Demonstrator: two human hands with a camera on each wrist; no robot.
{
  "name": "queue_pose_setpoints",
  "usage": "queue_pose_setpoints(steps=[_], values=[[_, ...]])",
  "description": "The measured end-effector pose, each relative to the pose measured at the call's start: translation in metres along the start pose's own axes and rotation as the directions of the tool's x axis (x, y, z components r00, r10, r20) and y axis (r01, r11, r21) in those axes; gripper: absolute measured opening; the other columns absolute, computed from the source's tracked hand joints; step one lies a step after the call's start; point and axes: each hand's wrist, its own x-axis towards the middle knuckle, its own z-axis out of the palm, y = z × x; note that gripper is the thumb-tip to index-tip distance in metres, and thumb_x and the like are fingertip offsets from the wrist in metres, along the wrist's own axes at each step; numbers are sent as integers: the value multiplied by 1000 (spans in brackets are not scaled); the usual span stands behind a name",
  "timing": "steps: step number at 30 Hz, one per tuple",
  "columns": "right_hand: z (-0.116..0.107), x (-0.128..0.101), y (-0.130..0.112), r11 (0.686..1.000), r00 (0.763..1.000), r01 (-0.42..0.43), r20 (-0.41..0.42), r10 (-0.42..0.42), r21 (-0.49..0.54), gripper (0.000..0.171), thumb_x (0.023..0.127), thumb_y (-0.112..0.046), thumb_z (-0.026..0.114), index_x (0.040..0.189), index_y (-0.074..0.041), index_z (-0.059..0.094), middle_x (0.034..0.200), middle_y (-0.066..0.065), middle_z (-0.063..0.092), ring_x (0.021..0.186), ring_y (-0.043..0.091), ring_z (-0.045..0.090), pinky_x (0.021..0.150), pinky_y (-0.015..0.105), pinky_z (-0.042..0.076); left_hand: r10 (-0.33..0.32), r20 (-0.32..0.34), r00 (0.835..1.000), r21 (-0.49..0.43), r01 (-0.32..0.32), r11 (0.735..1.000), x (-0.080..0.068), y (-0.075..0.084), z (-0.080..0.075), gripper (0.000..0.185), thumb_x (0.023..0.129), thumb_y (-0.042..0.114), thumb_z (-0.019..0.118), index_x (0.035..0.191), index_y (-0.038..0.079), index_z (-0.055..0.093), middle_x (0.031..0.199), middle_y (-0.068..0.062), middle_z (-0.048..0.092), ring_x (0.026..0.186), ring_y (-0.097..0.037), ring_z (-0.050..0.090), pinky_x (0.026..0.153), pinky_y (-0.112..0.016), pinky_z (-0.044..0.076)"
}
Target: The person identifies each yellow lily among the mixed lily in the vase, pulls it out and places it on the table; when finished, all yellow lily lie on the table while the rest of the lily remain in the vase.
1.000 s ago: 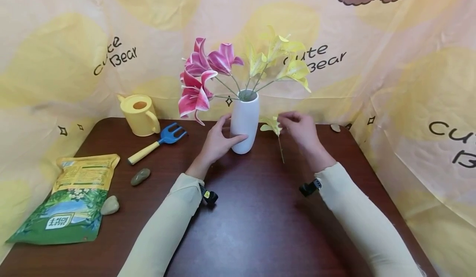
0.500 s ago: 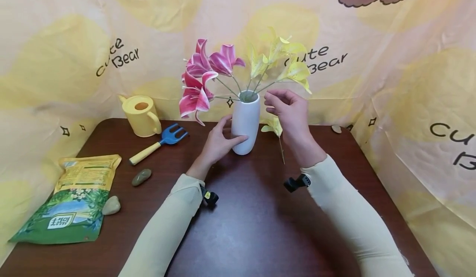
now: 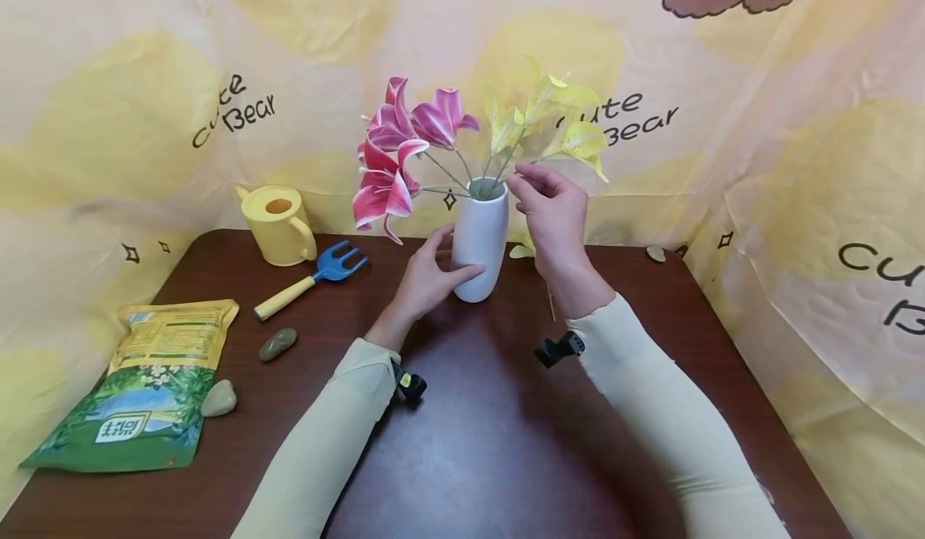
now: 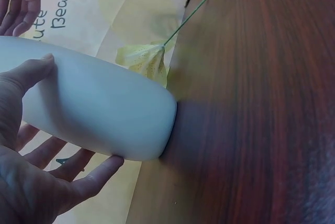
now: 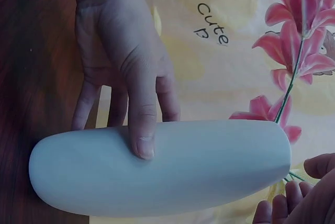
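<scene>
My left hand (image 3: 428, 274) grips the white vase (image 3: 480, 242) from its left side, thumb across the front and fingers behind, as the left wrist view also shows. The vase stands upright on the table. Pink lilies (image 3: 388, 181) lean out of it to the left, and yellow lilies (image 3: 578, 144) to the right. Just right of the vase mouth is my right hand (image 3: 552, 218), thumb and fingertips right at a yellow lily's stem; I cannot tell whether they pinch it. Behind that wrist, partly hidden, a loose yellow lily (image 4: 149, 62) lies at the table's back.
On the left stand a yellow watering can (image 3: 277, 230) and, beside it, a blue hand fork (image 3: 340, 264) with a yellow handle. Nearer lie two stones, one dark (image 3: 278, 345) and one pale (image 3: 219, 398), and a green-yellow bag (image 3: 148, 390). A small stone (image 3: 655, 255) sits back right.
My right hand has moved up and left from beside the loose yellow lily to the stems at the vase mouth. My left hand keeps its hold on the vase.
</scene>
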Motion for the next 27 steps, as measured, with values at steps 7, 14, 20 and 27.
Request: queue_pose_setpoints(steps=[7,14,20,27], values=[[9,5,-3,999,1000,16,-9,-17,-48,37,101,-21,84,133,-4,81,104,-6,75,100,11,67,84,25,58,-3,4,1000,7,3,1000,1,1,-1,85,92,37,95,164,24,51,155,-11,65,140,-37,69,117,-58,58],[18,8,-5,991,999,7,-41,-13,-132,34,100,-25,85,130,-8,83,111,1,76,107,15,67,92,27,58,2,5,1000,10,-2,1000,2,-1,0,86,92,37,95,165,24,51,154,-11,66,140,-36,69,117,-58,58],[23,12,-2,992,996,17,-80,-27,-122,23,100,-24,86,115,-8,85,97,-3,71,101,15,65,86,28,56,-5,4,1000,17,5,1000,1,-1,-1,85,93,38,94,165,25,50,154,-10,65,141,-36,68,118,-58,58],[24,13,-2,996,991,52,-118,-60,-73,11,98,-20,85,101,-9,84,86,-6,69,86,13,63,74,24,55,-13,7,1000,13,13,1000,0,-1,-1,85,93,38,94,165,25,50,155,-10,65,142,-36,67,119,-59,57]])
